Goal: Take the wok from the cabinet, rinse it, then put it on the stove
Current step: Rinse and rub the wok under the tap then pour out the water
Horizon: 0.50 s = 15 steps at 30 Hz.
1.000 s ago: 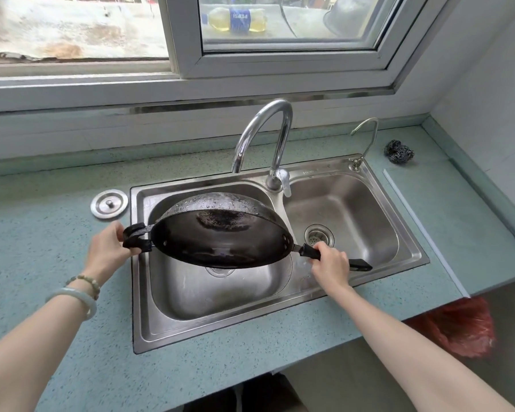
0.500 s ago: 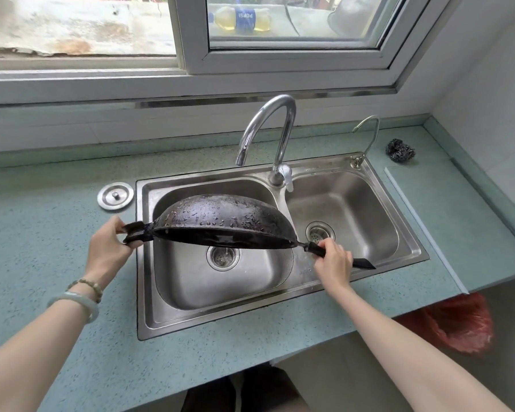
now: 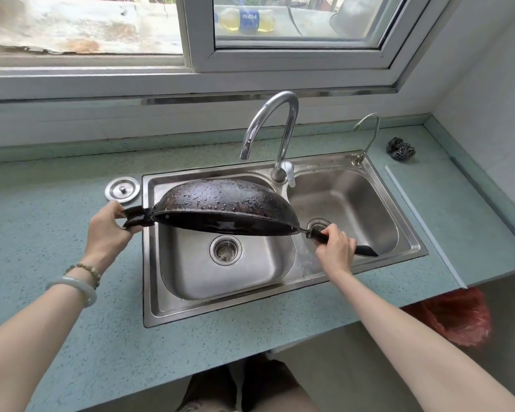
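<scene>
A drain lid (image 3: 122, 189) lies left of the sink (image 3: 150, 263), a scourer (image 3: 400, 148) far right.

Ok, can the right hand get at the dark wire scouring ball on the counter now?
Probably not yet: the right hand grips the long handle of the black wok and would have to let go. Otherwise the way to the dark wire scouring ball looks free.

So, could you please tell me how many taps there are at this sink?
2: a large tap stands behind the divider between the basins, and a small tap is at the back right corner of the sink.
</scene>
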Each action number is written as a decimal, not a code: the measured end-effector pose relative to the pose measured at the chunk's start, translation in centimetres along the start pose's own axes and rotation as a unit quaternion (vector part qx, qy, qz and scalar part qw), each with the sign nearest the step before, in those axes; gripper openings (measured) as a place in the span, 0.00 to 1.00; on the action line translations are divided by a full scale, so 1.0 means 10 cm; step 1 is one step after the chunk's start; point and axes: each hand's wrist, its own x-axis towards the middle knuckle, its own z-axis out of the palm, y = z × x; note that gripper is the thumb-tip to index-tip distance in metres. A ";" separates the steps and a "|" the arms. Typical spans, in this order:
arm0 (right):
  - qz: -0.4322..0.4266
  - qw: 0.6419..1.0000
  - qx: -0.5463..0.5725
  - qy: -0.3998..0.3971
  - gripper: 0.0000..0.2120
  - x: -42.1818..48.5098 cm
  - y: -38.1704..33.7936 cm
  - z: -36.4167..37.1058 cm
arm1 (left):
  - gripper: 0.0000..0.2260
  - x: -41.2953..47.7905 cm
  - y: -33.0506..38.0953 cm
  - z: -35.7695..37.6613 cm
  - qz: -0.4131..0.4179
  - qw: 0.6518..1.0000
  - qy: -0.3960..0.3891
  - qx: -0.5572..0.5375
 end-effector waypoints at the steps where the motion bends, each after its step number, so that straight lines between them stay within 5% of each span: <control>1: -0.001 1.000 -0.002 0.000 0.09 0.01 -0.01 -0.02 | 0.17 0.00 0.02 -0.01 0.005 1.000 0.000 0.001; 15: -0.048 0.998 -0.018 0.032 0.07 0.11 -0.16 -0.39 | 0.17 -0.11 0.26 -0.38 0.057 0.998 0.012 0.018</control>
